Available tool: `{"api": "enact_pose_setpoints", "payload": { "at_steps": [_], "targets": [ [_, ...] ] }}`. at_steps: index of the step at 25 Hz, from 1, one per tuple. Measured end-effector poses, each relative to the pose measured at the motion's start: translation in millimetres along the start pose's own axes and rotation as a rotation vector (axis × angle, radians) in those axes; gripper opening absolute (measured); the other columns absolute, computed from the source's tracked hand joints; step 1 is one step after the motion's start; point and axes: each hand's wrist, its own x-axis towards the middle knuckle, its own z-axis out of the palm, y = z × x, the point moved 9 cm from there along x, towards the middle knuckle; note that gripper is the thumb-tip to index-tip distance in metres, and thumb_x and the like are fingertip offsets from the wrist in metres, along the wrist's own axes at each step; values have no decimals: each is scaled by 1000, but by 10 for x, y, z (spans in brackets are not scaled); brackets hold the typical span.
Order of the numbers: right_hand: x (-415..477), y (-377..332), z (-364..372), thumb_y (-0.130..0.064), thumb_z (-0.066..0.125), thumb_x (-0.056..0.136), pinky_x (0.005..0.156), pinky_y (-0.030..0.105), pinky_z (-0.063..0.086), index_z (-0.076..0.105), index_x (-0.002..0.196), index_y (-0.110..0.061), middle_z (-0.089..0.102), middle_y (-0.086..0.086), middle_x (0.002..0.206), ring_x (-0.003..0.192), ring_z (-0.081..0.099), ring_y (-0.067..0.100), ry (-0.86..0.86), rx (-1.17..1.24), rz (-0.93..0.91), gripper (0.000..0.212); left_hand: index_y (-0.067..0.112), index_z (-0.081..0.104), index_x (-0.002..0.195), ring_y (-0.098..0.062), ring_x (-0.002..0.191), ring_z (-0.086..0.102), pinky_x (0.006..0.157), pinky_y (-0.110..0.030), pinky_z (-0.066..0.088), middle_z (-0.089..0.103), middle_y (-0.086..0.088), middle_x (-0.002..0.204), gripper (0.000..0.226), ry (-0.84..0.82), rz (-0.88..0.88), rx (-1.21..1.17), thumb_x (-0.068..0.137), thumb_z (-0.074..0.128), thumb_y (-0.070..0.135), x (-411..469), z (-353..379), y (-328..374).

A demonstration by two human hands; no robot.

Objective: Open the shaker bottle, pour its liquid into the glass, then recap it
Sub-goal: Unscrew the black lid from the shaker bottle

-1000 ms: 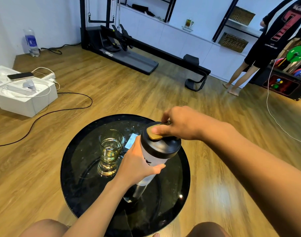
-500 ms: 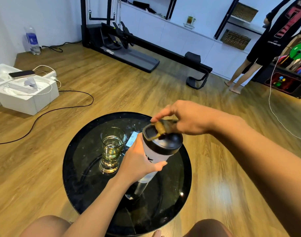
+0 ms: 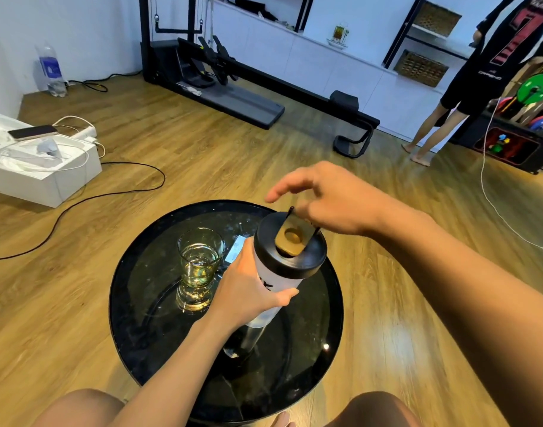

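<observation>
Shaker bottle (image 3: 282,272) upright in left hand's (image 3: 248,291) wrap, right hand (image 3: 331,201) loosely spread just above its cap (image 3: 291,238).

flip cap (image 3: 291,238) now lifted open, right hand (image 3: 328,198) risen

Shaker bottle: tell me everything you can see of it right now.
The shaker bottle stands on the round black table, right of the glass. Frosted whitish body, clearer toward the base, black lid still on. Its gold-brown flip cap is swung up. The left hand wraps the body; the right hand hovers at the cap's hinge. Contents can't be seen.
</observation>
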Motion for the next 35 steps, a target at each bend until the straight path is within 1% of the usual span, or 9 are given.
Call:
{"api": "enact_pose_setpoints", "payload": {
  "at_steps": [2, 4, 9, 14, 19, 24, 27, 31, 35],
  "targets": [
    [64, 126, 19, -43, 59, 94, 89, 35, 53, 70, 114, -22, 70, 2, 108, 98, 65, 13, 61, -118, 111, 30, 31, 38, 119, -10, 100, 58, 76, -18, 48, 57, 17, 108, 81, 2, -1, 8, 56, 89, 37, 2, -5, -3],
    [59, 295, 180, -67, 55, 86, 80, 38, 52, 68, 105, -15, 67, 5, 93, 95, 64, 30, -59, -284, 260, 58, 36, 36, 117, -8, 98, 58, 76, -20, 49, 56, 22, 106, 81, -4, -3, 15, 56, 88, 38, 7, -1, -4],
    [41, 46, 148, -16, 67, 89, 88, 20, 40, 67, 124, -25, 59, -2, 134, 125, 54, 19, -136, -9, 19, 36, 34, 36, 121, -11, 100, 58, 78, -26, 51, 58, 17, 108, 83, -9, -4, 24, 56, 88, 39, 2, -3, -2],
    [49, 190, 162, -60, 61, 86, 96, 32, 44, 58, 137, -21, 61, 6, 135, 123, 57, 25, -85, -249, 146, 63, 25, 38, 130, -9, 103, 56, 80, -19, 47, 57, 13, 113, 88, -12, -8, 17, 58, 89, 36, 5, 5, 4],
    [-28, 96, 195, -8, 62, 90, 90, 11, 39, 75, 114, -25, 58, -6, 142, 132, 50, 7, -155, 147, 55, 33, 24, 41, 124, -14, 104, 59, 82, -32, 52, 59, 10, 113, 84, -9, -13, 19, 56, 89, 37, -3, -3, -3],
    [0, 370, 192, -66, 69, 75, 90, 38, 53, 64, 122, -15, 70, 9, 111, 103, 65, 28, -6, -135, 277, 70, 25, 39, 126, -14, 104, 59, 84, -37, 54, 59, 8, 114, 86, -10, -13, 33, 56, 87, 40, -5, -8, 12],
    [10, 393, 200, -47, 76, 78, 88, 42, 56, 68, 117, -16, 71, 9, 108, 99, 66, 28, 36, -96, 253, 50, 24, 40, 126, -14, 103, 60, 82, -37, 54, 60, 8, 113, 86, -6, -17, 28, 55, 87, 39, -7, -4, -10],
    [-25, 310, 176, -28, 77, 77, 86, 26, 47, 64, 130, -20, 65, 0, 116, 109, 61, 19, 47, -53, 140, 55, 23, 40, 124, -14, 101, 59, 80, -35, 54, 59, 10, 112, 85, 6, -7, 36, 55, 87, 39, -11, -6, -11],
    [-136, 558, 112, -18, 75, 73, 76, 28, 49, 74, 108, -23, 66, -3, 91, 83, 61, 14, 202, 288, 176, 36, 23, 38, 127, -12, 96, 56, 72, -24, 46, 54, 15, 107, 87, -1, -8, 57, 57, 89, 39, 3, -2, -13]
  ]
}}
